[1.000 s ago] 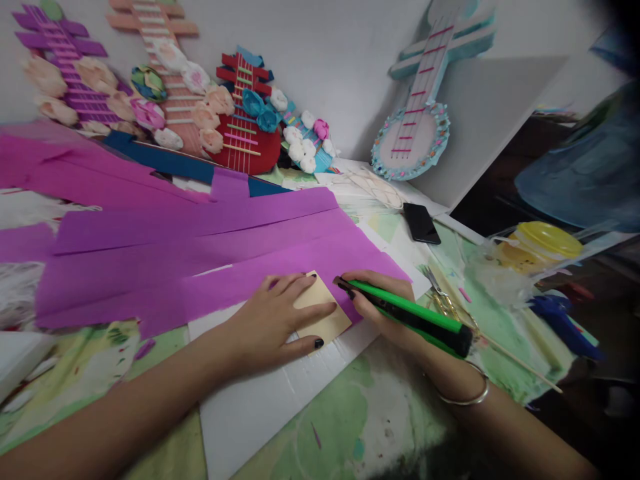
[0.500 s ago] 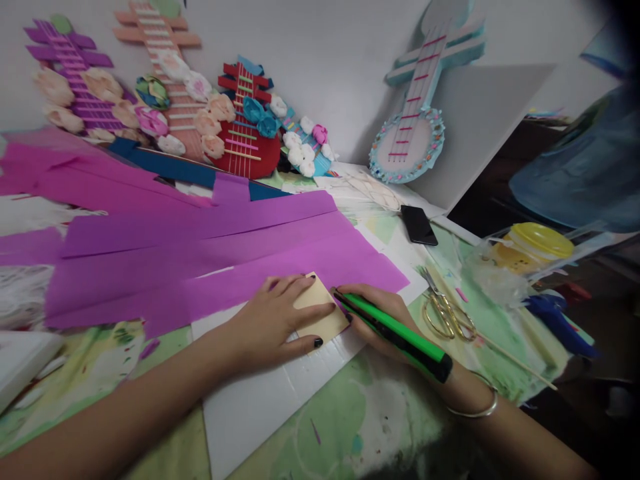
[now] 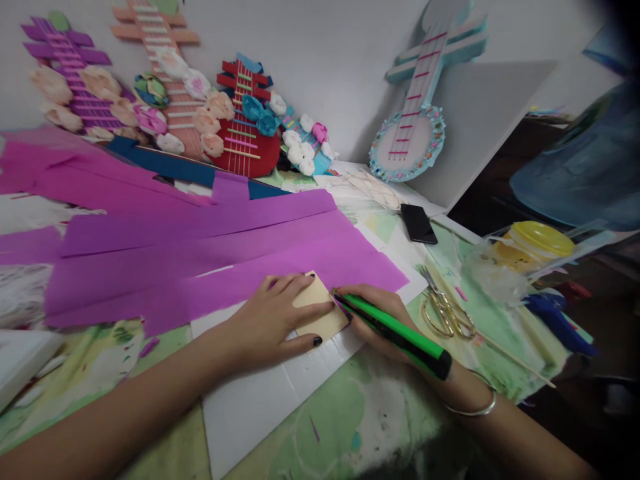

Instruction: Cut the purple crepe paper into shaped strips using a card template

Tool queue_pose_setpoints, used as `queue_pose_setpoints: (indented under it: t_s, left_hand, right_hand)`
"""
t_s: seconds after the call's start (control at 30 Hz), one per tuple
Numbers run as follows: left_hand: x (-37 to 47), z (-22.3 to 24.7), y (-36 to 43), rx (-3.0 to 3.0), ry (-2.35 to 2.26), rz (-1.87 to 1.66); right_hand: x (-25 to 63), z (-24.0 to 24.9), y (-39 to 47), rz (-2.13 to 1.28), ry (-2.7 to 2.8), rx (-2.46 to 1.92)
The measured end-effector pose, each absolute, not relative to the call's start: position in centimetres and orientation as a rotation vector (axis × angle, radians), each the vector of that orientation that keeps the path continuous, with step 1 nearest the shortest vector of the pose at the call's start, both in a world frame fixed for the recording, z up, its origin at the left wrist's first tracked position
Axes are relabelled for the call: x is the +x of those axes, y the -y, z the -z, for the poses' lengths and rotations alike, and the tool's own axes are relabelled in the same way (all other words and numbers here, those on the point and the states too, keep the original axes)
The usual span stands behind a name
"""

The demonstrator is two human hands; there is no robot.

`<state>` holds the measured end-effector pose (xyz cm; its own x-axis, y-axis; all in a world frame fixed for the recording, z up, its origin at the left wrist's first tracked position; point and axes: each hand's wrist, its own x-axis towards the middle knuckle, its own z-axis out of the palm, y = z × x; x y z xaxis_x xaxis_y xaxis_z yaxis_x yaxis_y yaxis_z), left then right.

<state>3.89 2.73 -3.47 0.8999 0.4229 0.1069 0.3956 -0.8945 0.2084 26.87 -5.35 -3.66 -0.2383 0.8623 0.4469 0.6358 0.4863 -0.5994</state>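
My left hand (image 3: 280, 313) lies spread over a small cream card (image 3: 320, 324), pressing it flat with the fingers apart. Under the card are purple crepe paper (image 3: 280, 257) and a white board (image 3: 255, 407). In my right hand (image 3: 383, 313) is a green and black utility knife (image 3: 400, 330), its front end at the card's right edge. The blade itself is too small to make out. My right fingers wrap round the knife's front part, and its rear end points back over my wrist.
Gold-handled scissors (image 3: 445, 310) and a thin wooden stick (image 3: 515, 359) lie to the right, with a black phone (image 3: 419, 224) behind. A yellow-lidded tub (image 3: 541, 240) and a blue glue gun (image 3: 560, 320) are farther right. Several decorated model instruments lean on the wall, including a red one (image 3: 250, 143).
Almost nothing differs. Both hands, the card and the knife stay in place, with only a very slight shift of the whole view.
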Motion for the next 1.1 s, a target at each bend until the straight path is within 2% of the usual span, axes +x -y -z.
queue_pose_setpoints:
  t_s: [0.4,0.77,1.1]
  left_hand:
    - [3.9,3.7,-2.9,2.921,-0.616,-0.188]
    - [3.9,4.0,-3.0,2.93,-0.616,-0.208]
    - [3.9,4.0,-3.0,2.929,-0.613,-0.221]
  right_hand:
    - [26.8,2.4,6.2,-0.37,1.999,-1.266]
    - [27.1,3.8,6.0,-0.243,2.065,-1.237]
    - [27.2,4.4,6.4,-0.26,2.061,-1.309]
